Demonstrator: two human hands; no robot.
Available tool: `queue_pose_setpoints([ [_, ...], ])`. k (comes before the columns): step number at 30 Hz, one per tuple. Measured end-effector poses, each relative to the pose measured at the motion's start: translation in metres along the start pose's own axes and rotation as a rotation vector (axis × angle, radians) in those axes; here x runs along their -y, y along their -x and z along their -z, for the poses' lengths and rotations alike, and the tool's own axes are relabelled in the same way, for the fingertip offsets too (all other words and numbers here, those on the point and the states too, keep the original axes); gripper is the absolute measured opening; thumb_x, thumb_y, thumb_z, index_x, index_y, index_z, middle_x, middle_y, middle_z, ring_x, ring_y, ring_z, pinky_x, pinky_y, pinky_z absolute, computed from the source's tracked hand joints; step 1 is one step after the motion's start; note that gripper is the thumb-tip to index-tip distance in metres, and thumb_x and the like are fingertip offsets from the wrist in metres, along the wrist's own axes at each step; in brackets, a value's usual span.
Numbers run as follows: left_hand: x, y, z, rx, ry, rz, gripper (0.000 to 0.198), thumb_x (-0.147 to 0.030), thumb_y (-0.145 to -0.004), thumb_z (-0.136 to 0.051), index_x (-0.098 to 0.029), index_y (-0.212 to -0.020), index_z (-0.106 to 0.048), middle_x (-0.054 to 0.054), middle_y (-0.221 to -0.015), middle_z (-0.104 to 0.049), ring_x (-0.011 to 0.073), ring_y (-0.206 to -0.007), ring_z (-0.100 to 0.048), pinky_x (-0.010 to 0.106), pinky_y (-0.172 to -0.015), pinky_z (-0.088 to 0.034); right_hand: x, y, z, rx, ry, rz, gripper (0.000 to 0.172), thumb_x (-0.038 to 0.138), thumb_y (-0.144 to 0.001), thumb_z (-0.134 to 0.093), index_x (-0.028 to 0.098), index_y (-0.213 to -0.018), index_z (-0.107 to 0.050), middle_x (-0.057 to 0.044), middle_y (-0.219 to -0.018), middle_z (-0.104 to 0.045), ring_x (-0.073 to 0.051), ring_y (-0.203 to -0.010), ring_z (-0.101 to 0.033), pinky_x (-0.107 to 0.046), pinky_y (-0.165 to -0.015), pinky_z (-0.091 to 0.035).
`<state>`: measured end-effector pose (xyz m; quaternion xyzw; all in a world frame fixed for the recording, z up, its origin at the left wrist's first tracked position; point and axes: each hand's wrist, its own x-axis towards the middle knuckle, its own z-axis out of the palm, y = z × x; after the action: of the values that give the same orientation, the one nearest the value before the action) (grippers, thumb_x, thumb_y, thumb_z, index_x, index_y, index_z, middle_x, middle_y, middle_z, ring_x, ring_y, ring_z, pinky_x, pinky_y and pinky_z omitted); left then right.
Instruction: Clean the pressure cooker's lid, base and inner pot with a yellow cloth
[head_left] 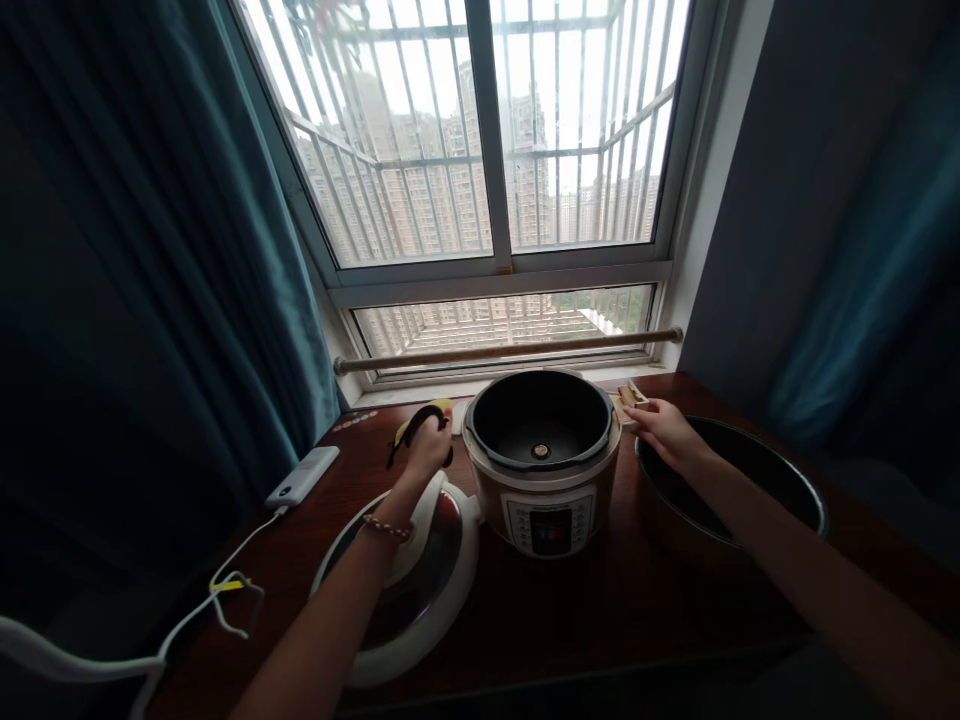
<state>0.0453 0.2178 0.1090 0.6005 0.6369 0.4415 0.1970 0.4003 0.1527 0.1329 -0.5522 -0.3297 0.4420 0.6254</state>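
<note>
An open electric pressure cooker (541, 470) stands on the dark wooden table (570, 610), its inner cavity bare. Its round lid (420, 590) lies upside down to the left, under my left forearm. My left hand (427, 445) is closed around a black and yellow object (417, 420) just left of the cooker. Beyond the cooker's right rim, my right hand (667, 430) reaches toward a small wooden item (630, 396) by the window sill, fingers loosely stretched, holding nothing. Below my right forearm sits the dark inner pot (780, 480).
A white power bank (303, 476) with a white cable (225, 575) lies at the table's left edge. Teal curtains hang on both sides. A barred window (495, 150) and a wooden rod (510, 350) run behind the table.
</note>
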Motion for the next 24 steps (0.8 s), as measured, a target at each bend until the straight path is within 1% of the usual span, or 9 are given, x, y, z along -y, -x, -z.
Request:
queue_pose_setpoints([
  [3, -0.008, 0.015, -0.006, 0.065, -0.118, -0.121, 0.035, -0.046, -0.082, -0.044, -0.020, -0.059, -0.048, 0.008, -0.066, -0.060, 0.0251, -0.084, -0.059, 0.033, -0.075, -0.042, -0.007, 0.049, 0.010, -0.017, -0.081, 0.079, 0.040, 0.021, -0.059, -0.074, 0.020, -0.096, -0.057, -0.006, -0.101, -0.063, -0.020, -0.104, -0.058, -0.032, -0.093, -0.046],
  [5, -0.015, 0.027, -0.007, 0.119, -0.173, -0.176, 0.039, -0.047, -0.084, -0.040, -0.020, -0.057, -0.048, 0.008, -0.064, -0.059, 0.0247, -0.079, -0.060, 0.034, -0.074, -0.042, -0.022, 0.093, 0.020, -0.009, -0.153, 0.106, 0.045, 0.029, -0.061, -0.075, 0.021, -0.101, -0.058, -0.007, -0.114, -0.060, -0.023, -0.114, -0.052, -0.036, -0.102, -0.038],
  [8, -0.024, 0.051, -0.002, 0.183, -0.228, -0.229, 0.044, -0.045, -0.088, -0.030, -0.019, -0.059, -0.051, 0.008, -0.064, -0.059, 0.0234, -0.073, -0.060, 0.035, -0.072, -0.042, -0.055, 0.155, 0.034, 0.048, -0.195, 0.012, 0.047, 0.038, -0.066, -0.072, 0.021, -0.107, -0.058, -0.009, -0.119, -0.058, -0.025, -0.112, -0.054, -0.039, -0.100, -0.039],
  [11, -0.032, 0.089, 0.005, 0.247, -0.250, -0.282, 0.044, -0.043, -0.090, -0.028, -0.017, -0.075, -0.059, 0.008, -0.077, -0.064, 0.0222, -0.080, -0.059, 0.033, -0.075, -0.044, -0.085, 0.194, 0.043, 0.083, -0.183, -0.114, 0.044, 0.042, -0.065, -0.072, 0.020, -0.102, -0.062, -0.012, -0.115, -0.061, -0.028, -0.108, -0.056, -0.039, -0.093, -0.046],
  [12, -0.036, 0.103, 0.006, 0.268, -0.254, -0.316, 0.042, -0.043, -0.090, -0.028, -0.017, -0.084, -0.061, 0.009, -0.086, -0.064, 0.0223, -0.087, -0.059, 0.034, -0.079, -0.044, -0.091, 0.200, 0.045, 0.123, -0.165, -0.141, 0.043, 0.042, -0.065, -0.072, 0.019, -0.100, -0.064, -0.012, -0.114, -0.062, -0.029, -0.107, -0.057, -0.039, -0.091, -0.048],
  [14, -0.047, 0.128, 0.007, 0.333, -0.268, -0.452, 0.041, -0.039, -0.091, -0.028, -0.016, -0.101, -0.060, 0.011, -0.104, -0.062, 0.0231, -0.101, -0.054, 0.036, -0.088, -0.041, -0.095, 0.205, 0.047, 0.211, -0.111, -0.158, 0.040, 0.041, -0.066, -0.072, 0.019, -0.098, -0.066, -0.013, -0.113, -0.062, -0.029, -0.106, -0.058, -0.037, -0.089, -0.050],
  [17, -0.070, 0.150, 0.001, 0.425, -0.294, -0.686, 0.037, -0.033, -0.090, -0.032, -0.018, -0.111, -0.058, 0.011, -0.116, -0.058, 0.0245, -0.114, -0.046, 0.040, -0.098, -0.035, -0.085, 0.204, 0.044, 0.257, -0.021, -0.109, 0.036, 0.041, -0.070, -0.069, 0.020, -0.100, -0.067, -0.011, -0.114, -0.062, -0.026, -0.107, -0.057, -0.032, -0.090, -0.049],
  [21, -0.090, 0.145, -0.007, 0.474, -0.342, -0.865, 0.031, -0.030, -0.088, -0.038, -0.019, -0.101, -0.063, 0.011, -0.111, -0.060, 0.0262, -0.112, -0.047, 0.042, -0.097, -0.036, -0.068, 0.205, 0.033, 0.269, 0.057, -0.052, 0.036, 0.044, -0.069, -0.067, 0.020, -0.097, -0.068, -0.011, -0.110, -0.064, -0.026, -0.104, -0.059, -0.030, -0.088, -0.050],
  [24, -0.084, 0.132, -0.006, 0.478, -0.373, -0.922, 0.029, -0.028, -0.087, -0.039, -0.018, -0.091, -0.066, 0.010, -0.099, -0.064, 0.0253, -0.103, -0.052, 0.042, -0.095, -0.037, -0.068, 0.208, 0.028, 0.223, 0.081, -0.046, 0.037, 0.046, -0.064, -0.070, 0.020, -0.090, -0.070, -0.011, -0.103, -0.067, -0.028, -0.098, -0.062, -0.032, -0.084, -0.053],
])
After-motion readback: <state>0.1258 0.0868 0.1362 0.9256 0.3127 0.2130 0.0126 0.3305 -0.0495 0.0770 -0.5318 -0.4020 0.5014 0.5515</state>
